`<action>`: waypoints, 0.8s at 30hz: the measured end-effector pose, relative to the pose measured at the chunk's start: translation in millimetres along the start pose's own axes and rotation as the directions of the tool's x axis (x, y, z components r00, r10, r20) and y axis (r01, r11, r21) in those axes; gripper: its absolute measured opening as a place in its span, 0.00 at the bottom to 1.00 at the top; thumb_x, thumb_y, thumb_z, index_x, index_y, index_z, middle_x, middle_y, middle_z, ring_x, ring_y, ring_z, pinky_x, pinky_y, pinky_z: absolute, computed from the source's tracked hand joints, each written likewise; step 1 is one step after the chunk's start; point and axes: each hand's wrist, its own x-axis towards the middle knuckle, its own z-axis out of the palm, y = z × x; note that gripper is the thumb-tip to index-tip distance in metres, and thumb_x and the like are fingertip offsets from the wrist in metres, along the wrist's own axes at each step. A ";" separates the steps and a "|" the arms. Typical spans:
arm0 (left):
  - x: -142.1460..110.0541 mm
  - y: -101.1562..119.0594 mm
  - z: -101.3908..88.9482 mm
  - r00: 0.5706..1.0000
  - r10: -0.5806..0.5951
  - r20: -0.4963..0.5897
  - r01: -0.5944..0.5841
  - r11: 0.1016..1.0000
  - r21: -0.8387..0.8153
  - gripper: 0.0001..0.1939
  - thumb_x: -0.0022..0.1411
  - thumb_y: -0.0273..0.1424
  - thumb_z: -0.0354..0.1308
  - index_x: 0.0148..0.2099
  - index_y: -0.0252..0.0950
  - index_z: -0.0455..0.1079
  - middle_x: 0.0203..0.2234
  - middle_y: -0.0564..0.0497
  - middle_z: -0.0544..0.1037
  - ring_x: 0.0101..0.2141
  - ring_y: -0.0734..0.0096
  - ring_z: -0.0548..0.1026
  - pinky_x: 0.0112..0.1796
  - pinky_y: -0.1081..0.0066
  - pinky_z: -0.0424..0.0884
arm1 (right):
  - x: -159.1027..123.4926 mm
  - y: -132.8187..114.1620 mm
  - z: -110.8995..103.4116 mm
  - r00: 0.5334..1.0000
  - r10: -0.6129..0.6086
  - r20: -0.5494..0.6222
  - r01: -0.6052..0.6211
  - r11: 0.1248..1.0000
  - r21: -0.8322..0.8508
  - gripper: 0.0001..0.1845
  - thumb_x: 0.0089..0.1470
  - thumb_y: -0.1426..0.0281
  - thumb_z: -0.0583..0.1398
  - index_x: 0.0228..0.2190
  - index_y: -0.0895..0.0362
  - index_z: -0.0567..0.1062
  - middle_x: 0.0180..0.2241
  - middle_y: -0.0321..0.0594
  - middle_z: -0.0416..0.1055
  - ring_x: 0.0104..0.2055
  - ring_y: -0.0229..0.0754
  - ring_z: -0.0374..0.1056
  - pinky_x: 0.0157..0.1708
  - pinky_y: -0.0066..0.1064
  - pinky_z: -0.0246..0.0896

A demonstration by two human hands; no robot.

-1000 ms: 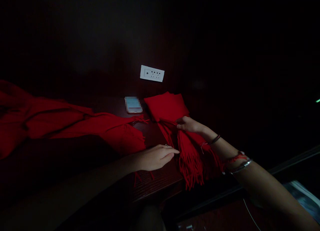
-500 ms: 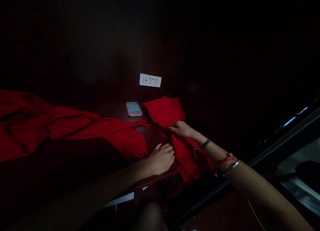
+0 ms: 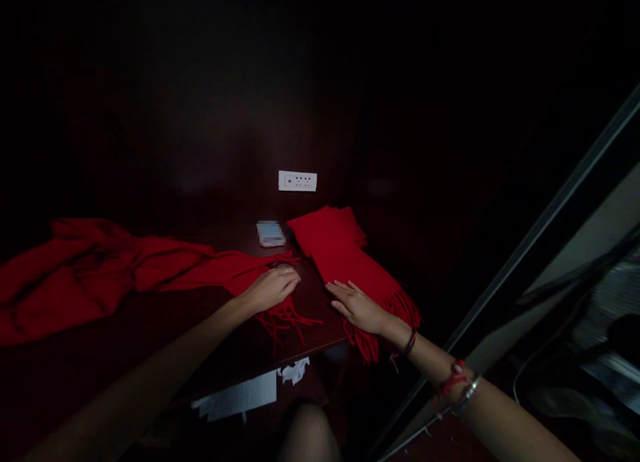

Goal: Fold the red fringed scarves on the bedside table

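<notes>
A long red scarf (image 3: pixel 173 265) lies bunched across the left of the dark wooden surface, its fringed end reaching the middle. My left hand (image 3: pixel 274 290) rests on that end with fingers curled, and the fringe spills out below it. To the right is a second red scarf (image 3: pixel 327 235), folded in layers at the back, with its fringe draped over the front edge. My right hand (image 3: pixel 357 307) lies flat on the near part of this one, fingers stretched out and pointing left.
A white wall socket (image 3: pixel 297 181) sits on the dark back panel. Below it lies a small blurred blue item (image 3: pixel 271 233). Papers (image 3: pixel 243 397) and a crumpled white piece (image 3: pixel 295 371) are under the front edge. My knee (image 3: pixel 310 435) shows below.
My left hand has moved left, from the front edge onto the left scarf's fringed end. The right hand has slid nearer and flattened out on the folded scarf. The view has shifted.
</notes>
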 end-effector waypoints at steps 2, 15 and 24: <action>7.8 -11.3 9.2 0.996 -0.077 -0.052 0.080 0.995 0.057 0.17 0.61 0.31 0.37 0.44 0.32 0.64 0.42 0.45 0.69 0.44 0.68 0.65 0.45 0.67 0.59 | -3.1 -1.1 -1.1 1.000 -0.007 0.012 0.007 1.000 0.013 0.26 0.55 0.61 0.42 0.53 0.58 0.53 0.54 0.44 0.52 0.56 0.40 0.43 0.54 0.40 0.36; 18.1 -15.5 30.5 0.994 -0.098 0.057 0.097 0.995 0.034 0.23 0.62 0.38 0.33 0.57 0.38 0.50 0.55 0.49 0.52 0.55 0.67 0.48 0.51 0.62 0.50 | 17.2 24.4 -31.2 0.933 0.340 -0.119 -0.338 0.940 0.034 0.29 0.51 0.52 0.41 0.53 0.47 0.51 0.57 0.36 0.42 0.58 0.51 0.33 0.50 0.56 0.26; 39.1 22.4 50.9 0.957 -0.023 0.288 0.025 1.000 -0.002 0.25 0.61 0.43 0.30 0.59 0.43 0.38 0.58 0.49 0.40 0.56 0.62 0.41 0.51 0.54 0.45 | 19.1 48.5 -1.8 0.860 0.509 0.011 -0.504 0.854 -0.132 0.36 0.46 0.45 0.36 0.55 0.47 0.44 0.58 0.37 0.36 0.58 0.54 0.29 0.50 0.56 0.24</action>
